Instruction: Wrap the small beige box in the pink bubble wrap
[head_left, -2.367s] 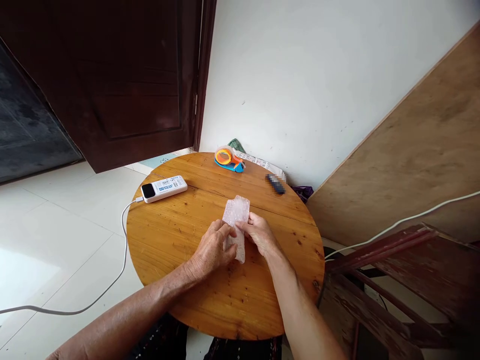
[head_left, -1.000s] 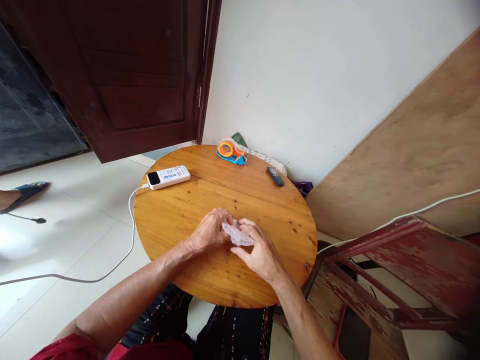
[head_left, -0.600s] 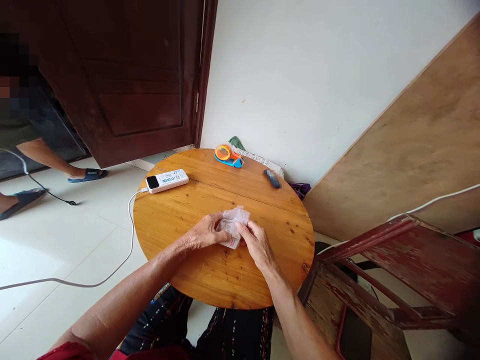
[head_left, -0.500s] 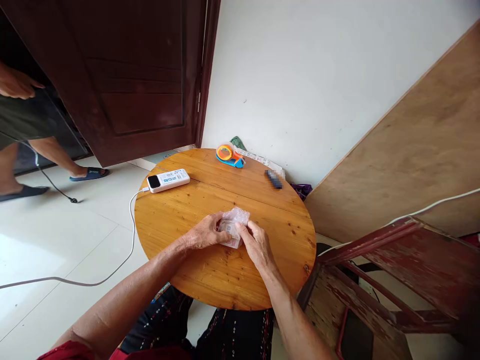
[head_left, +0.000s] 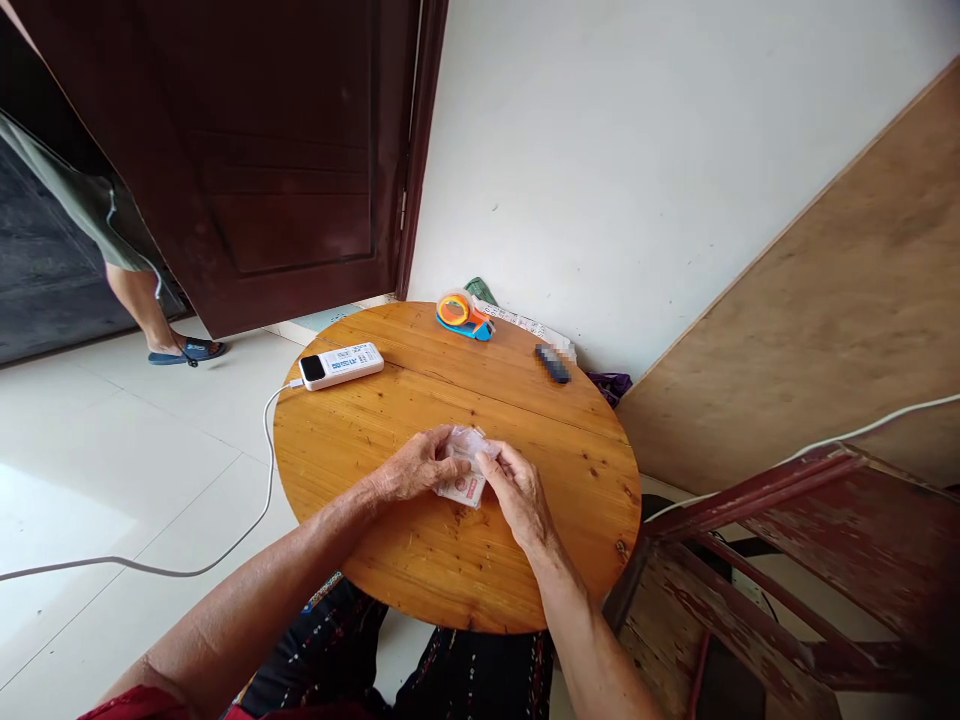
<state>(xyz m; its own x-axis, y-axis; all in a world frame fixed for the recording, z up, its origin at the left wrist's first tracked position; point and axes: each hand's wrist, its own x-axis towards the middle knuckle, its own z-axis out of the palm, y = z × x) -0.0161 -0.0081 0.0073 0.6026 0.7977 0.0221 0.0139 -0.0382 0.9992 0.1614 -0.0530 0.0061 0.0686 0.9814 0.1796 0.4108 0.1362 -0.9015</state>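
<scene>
Plastic packet point(head_left: 470, 491), flat, clear, red-printed, likely light, pliable, slippery: grip edges; left hand point(head_left: 415, 466) pinches nine o'clock, right hand point(head_left: 521, 494) three.

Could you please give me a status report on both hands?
Left hand, right hand: both holding packet in plastic wrap. Tape dispenser beyond, not touching.

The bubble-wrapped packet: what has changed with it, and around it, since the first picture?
The packet, held by the left hand and right hand, now looks shorter and shows red print. A slippered foot has appeared at the left. The tape dispenser and power bank stayed in place.
</scene>
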